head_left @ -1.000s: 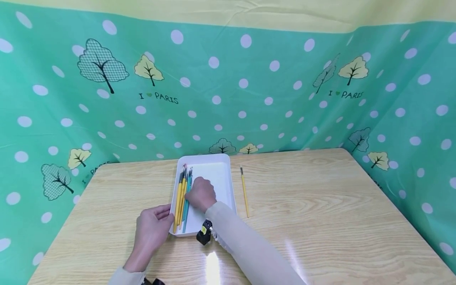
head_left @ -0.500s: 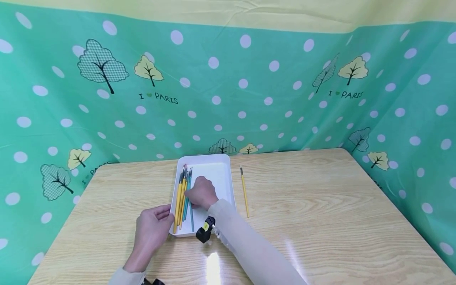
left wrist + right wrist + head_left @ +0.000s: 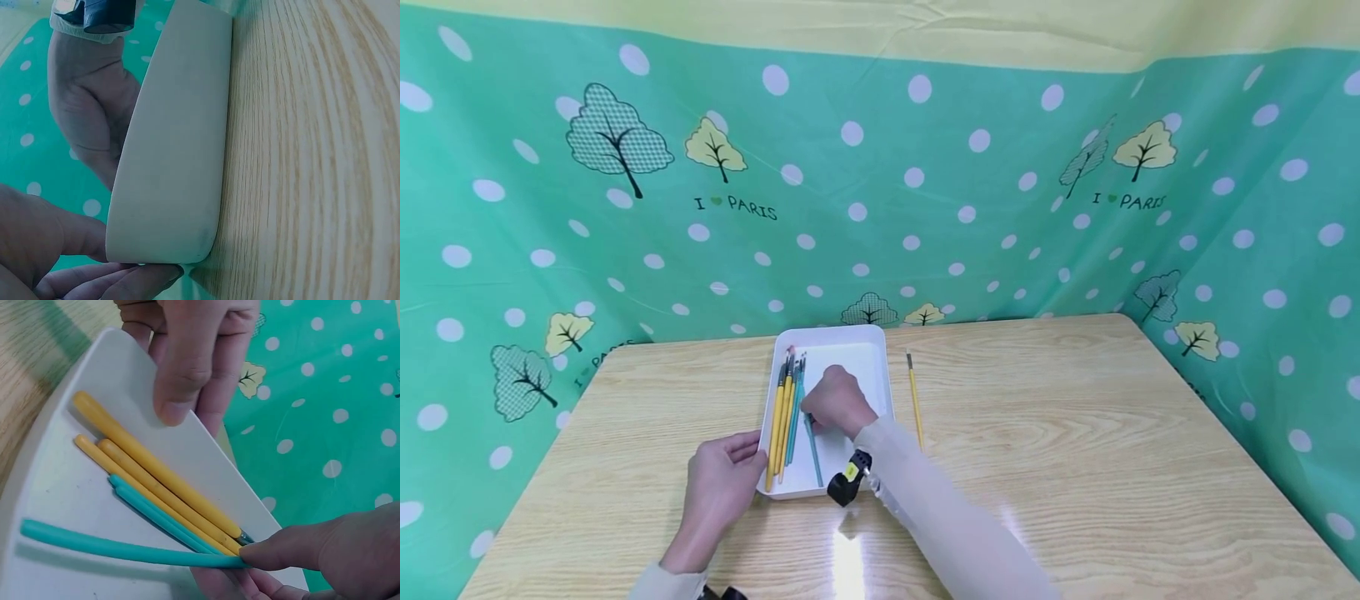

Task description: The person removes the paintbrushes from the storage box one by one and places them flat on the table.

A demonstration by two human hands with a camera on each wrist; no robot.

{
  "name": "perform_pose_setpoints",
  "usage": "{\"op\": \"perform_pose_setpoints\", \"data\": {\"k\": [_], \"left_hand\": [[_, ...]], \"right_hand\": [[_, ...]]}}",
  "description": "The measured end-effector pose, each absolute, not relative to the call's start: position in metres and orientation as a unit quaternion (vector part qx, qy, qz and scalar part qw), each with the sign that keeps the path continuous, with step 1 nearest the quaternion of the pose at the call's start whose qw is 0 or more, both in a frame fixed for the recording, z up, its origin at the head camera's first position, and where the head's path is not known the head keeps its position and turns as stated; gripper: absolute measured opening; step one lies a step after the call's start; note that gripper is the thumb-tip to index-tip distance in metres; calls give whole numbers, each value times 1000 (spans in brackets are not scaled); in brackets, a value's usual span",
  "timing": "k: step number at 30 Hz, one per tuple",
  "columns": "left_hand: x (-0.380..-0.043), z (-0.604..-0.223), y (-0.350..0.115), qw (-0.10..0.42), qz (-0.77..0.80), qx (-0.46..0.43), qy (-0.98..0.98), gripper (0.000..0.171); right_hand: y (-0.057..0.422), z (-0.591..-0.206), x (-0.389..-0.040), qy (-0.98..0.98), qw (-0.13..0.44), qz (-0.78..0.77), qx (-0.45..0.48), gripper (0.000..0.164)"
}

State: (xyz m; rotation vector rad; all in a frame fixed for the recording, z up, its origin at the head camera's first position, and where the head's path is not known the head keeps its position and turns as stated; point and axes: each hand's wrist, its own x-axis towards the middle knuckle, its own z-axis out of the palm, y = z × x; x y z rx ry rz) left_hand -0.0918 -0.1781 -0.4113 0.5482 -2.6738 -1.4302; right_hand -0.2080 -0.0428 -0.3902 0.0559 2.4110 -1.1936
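Observation:
A white tray [image 3: 861,357] lies on the table, with several yellow paintbrushes [image 3: 776,425] side by side along its left wall. Close to them lie slim teal paintbrushes [image 3: 164,517]. Over the tray, my right hand [image 3: 838,402] pinches another teal paintbrush [image 3: 131,550] between thumb and fingers; its handle end points toward the tray's near side, apart from the others. My left hand [image 3: 722,479] grips the tray's left wall near the front corner, thumb inside and fingers outside. The right hand hides the held paintbrush's other end.
One yellow paintbrush [image 3: 914,400] lies on the wooden table [image 3: 1075,433], right of the tray. A green dotted cloth [image 3: 880,192] hangs behind the table and along its sides.
My right hand has pulled one teal paintbrush rightward, away from the row; its handle end has swung right inside the tray. My left hand has stayed on the tray wall.

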Motion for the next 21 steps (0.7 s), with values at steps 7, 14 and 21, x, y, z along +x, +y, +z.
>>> {"op": "perform_pose_setpoints", "data": {"k": [7, 14, 21], "left_hand": [[-91, -410, -178, 22, -465, 180, -866, 34], [-91, -410, -179, 26, -468, 176, -866, 34], [-91, -411, -179, 28, -467, 176, -866, 33]], "right_hand": [[-30, -383, -208, 864, 228, -449, 22, 13], [-20, -376, -208, 860, 217, -462, 7, 9], [-11, -372, -210, 857, 214, -468, -1, 7]]}}
